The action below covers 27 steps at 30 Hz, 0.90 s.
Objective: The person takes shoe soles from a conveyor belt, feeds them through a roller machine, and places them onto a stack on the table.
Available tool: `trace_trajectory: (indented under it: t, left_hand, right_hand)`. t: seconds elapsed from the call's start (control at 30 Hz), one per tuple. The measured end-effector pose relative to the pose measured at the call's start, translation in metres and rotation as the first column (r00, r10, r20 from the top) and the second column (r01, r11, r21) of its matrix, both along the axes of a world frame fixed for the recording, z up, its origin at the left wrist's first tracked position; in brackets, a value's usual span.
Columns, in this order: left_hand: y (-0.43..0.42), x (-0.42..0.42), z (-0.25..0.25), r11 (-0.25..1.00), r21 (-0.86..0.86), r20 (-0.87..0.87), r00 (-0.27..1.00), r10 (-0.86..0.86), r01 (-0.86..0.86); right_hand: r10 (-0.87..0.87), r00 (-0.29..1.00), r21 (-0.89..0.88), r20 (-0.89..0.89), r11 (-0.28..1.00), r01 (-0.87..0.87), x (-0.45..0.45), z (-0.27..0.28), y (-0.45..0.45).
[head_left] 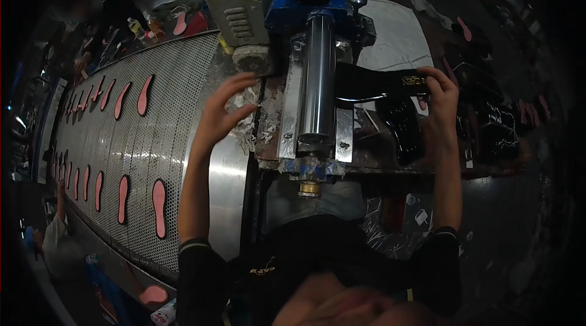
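My right hand (441, 91) pinches the right end of a glossy black insole (372, 83) with gold lettering. Its other end reaches the shiny metal roller (317, 76) of a machine; whether it is between the rollers is hidden. My left hand (229, 109) is raised on the roller's left side, fingers apart and holding nothing. Below the held piece, more dark glossy insoles (400, 130) lie on the bench to the right of the roller.
Left of the machine runs a mesh conveyor (137, 143) carrying several pink insoles with dark edges (160, 207). A grey motor housing (239, 8) stands behind my left hand. Another person's sleeve (58, 243) shows at the conveyor's far left. White sheeting (390, 33) lies behind the roller.
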<state>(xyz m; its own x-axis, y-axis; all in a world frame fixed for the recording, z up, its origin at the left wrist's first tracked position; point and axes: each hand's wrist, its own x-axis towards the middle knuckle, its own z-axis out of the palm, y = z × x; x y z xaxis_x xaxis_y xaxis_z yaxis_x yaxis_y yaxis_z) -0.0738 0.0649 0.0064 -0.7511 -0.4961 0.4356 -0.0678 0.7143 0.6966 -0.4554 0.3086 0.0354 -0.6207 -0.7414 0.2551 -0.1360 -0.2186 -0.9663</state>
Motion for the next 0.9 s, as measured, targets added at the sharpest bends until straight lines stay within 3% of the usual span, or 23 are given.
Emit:
trace_trajectory:
  t: [0.1, 0.13, 0.2, 0.23, 0.33, 0.43, 0.53, 0.63, 0.73, 0.8, 0.83, 0.87, 0.9]
  left_hand:
    - [-0.019, -0.046, 0.043, 0.947, -0.216, 0.169, 0.964, -0.203, 0.237]
    - [-0.026, -0.054, 0.049, 0.934, -0.202, 0.287, 0.930, -0.231, 0.295]
    - [-0.030, -0.062, 0.060, 0.926, -0.163, 0.445, 0.863, -0.240, 0.341]
    - [-0.032, -0.063, 0.061, 0.913, -0.234, 0.487, 0.853, -0.187, 0.334]
    - [-0.031, -0.055, 0.072, 0.877, -0.275, 0.504, 0.836, -0.219, 0.395]
    - [-0.036, -0.039, 0.080, 0.928, -0.196, 0.545, 0.822, -0.165, 0.316]
    - [-0.051, -0.022, 0.081, 0.915, -0.266, 0.587, 0.804, -0.095, 0.302]
    - [-0.065, 0.000, 0.082, 0.921, -0.275, 0.622, 0.781, -0.047, 0.275]
    - [-0.070, 0.037, 0.060, 0.936, -0.309, 0.553, 0.832, 0.031, 0.171]
    - [-0.063, 0.074, 0.021, 0.995, -0.055, 0.424, 0.904, -0.055, 0.086]
    - [-0.056, 0.100, -0.013, 0.980, 0.200, 0.357, 0.932, -0.060, -0.013]
    - [-0.038, 0.121, -0.029, 0.864, 0.495, 0.375, 0.919, -0.118, -0.092]
    - [-0.016, 0.147, -0.060, 0.795, 0.584, 0.304, 0.952, -0.027, -0.163]
  right_hand:
    - [0.126, 0.988, 0.088, 0.094, 0.987, -0.134, 0.034, 0.012, -0.006]
    - [0.207, 0.968, 0.037, 0.143, 0.976, -0.215, 0.042, 0.006, -0.002]
    - [0.277, 0.936, 0.014, 0.218, 0.958, -0.286, 0.053, -0.003, 0.015]
    - [0.278, 0.921, 0.047, 0.274, 0.952, -0.301, 0.060, -0.009, 0.028]
    - [0.349, 0.892, 0.166, 0.287, 0.899, -0.405, 0.066, -0.054, 0.069]
    - [0.317, 0.843, 0.222, 0.434, 0.870, -0.441, 0.082, -0.099, 0.105]
    - [0.203, 0.823, 0.281, 0.531, 0.874, -0.397, 0.092, -0.143, 0.123]
    - [0.172, 0.836, 0.367, 0.521, 0.839, -0.401, 0.095, -0.159, 0.122]
    - [0.281, 0.857, 0.415, 0.431, 0.782, -0.465, 0.093, -0.167, 0.113]
    - [0.268, 0.836, 0.417, 0.478, 0.769, -0.485, 0.097, -0.167, 0.107]
    - [0.313, 0.828, 0.416, 0.465, 0.749, -0.516, 0.094, -0.176, 0.108]
    - [0.351, 0.821, 0.413, 0.450, 0.734, -0.540, 0.092, -0.185, 0.107]
    - [0.330, 0.797, 0.383, 0.505, 0.742, -0.550, 0.099, -0.185, 0.103]
